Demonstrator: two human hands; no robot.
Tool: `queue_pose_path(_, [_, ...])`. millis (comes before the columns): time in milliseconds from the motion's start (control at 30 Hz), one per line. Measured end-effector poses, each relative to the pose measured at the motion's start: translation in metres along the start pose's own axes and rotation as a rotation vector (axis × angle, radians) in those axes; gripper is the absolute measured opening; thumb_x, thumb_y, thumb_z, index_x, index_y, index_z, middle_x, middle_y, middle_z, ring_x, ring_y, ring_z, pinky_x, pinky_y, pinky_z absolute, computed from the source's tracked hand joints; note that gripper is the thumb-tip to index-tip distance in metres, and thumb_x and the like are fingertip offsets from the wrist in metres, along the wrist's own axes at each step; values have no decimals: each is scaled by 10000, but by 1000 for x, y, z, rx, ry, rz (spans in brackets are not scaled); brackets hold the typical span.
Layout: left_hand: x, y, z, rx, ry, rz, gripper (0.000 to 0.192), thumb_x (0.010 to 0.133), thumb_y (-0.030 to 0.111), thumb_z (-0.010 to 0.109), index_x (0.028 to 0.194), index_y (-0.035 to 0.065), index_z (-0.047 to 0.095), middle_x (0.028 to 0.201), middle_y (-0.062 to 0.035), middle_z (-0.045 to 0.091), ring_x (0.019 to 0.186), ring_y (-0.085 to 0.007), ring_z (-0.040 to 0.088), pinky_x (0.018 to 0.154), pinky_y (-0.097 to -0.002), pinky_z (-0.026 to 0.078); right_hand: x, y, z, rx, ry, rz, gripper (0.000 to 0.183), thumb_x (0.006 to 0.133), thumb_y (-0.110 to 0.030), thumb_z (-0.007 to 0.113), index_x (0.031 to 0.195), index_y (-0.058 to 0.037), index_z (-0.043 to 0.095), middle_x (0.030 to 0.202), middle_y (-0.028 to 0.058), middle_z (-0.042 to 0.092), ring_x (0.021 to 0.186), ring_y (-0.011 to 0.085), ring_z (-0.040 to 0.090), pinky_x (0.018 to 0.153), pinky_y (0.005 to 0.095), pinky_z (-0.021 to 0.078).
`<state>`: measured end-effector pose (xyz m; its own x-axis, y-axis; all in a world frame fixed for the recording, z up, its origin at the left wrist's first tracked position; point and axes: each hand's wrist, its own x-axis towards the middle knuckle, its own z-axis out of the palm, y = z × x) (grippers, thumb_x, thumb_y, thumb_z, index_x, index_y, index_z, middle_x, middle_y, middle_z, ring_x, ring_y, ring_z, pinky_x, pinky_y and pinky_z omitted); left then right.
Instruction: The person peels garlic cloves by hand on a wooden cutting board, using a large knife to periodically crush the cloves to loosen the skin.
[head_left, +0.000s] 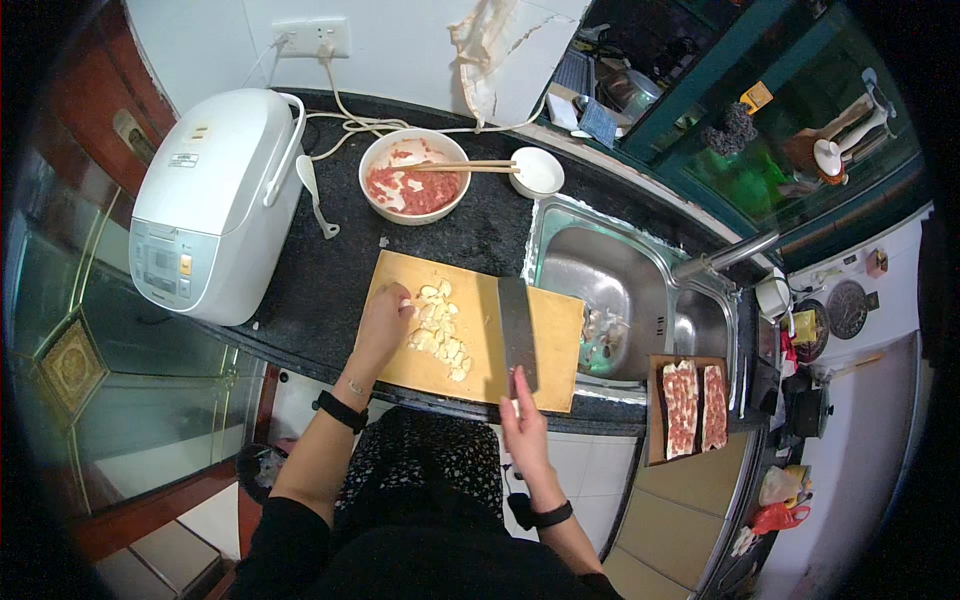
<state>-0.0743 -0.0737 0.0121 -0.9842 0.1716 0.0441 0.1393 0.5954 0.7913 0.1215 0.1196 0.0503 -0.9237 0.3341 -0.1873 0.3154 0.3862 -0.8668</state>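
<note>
A yellow cutting board (480, 330) lies on the dark counter before me, with pale sliced pieces (439, 326), possibly garlic, spread over its left half. My left hand (386, 319) is at the board's left side, its fingertips around a small whitish piece. My right hand (525, 427) grips the handle of a cleaver (517, 330) at the board's near edge. The dark, broad blade points away from me over the right part of the board, apart from the slices. Beyond the board, a white bowl (415, 217) holds minced meat (427, 191), with wooden chopsticks (480, 166) across its rim.
A white rice cooker (217, 202) stands at the left, beside a white rice paddle (315, 199). A small white bowl (537, 172) is near the steel sink (600, 262). At the right, a tray (655, 412) holds two meat-topped strips (680, 412). Cables (352, 127) run behind.
</note>
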Motion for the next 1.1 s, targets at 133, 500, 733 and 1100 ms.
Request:
queue_pose_path(133, [-13, 20, -3, -122, -31, -28, 149, 778, 33, 670, 892, -2, 581, 873, -157, 604, 768, -282, 603, 691, -342, 486, -9, 19, -26, -338, -16, 146, 543, 920, -152, 559, 1425, -152, 360, 1142, 186, 624, 759, 231, 666, 684, 320, 495])
queue_pose_path(500, [-54, 90, 77, 113, -470, 481, 345, 756, 182, 707, 1052, 30, 612, 1068, -136, 577, 1038, -324, 544, 907, -397, 444, -25, 30, -18, -129, 133, 127, 536, 932, -140, 541, 1432, -141, 349, 1296, 89, 571, 532, 62, 386, 501, 239, 398])
queue_pose_path(733, [-42, 60, 37, -54, -88, 441, 304, 851, 172, 621, 1098, 1, 573, 1050, -162, 564, 988, -342, 538, 863, -423, 432, -37, 26, -1, -246, 267, -99, 550, 911, -236, 580, 1421, -203, 378, 734, 201, 643, 608, 335, 640, 546, 372, 497])
queue_pose_path(1100, [-31, 26, 10, -118, 145, 224, 209, 884, 29, 542, 1088, -16, 552, 1001, -185, 529, 920, -344, 526, 816, -388, 433, -29, 48, 10, -193, 106, -214, 643, 927, -198, 566, 1475, -200, 229, 1070, 192, 659, 557, 285, 629, 514, 401, 485])
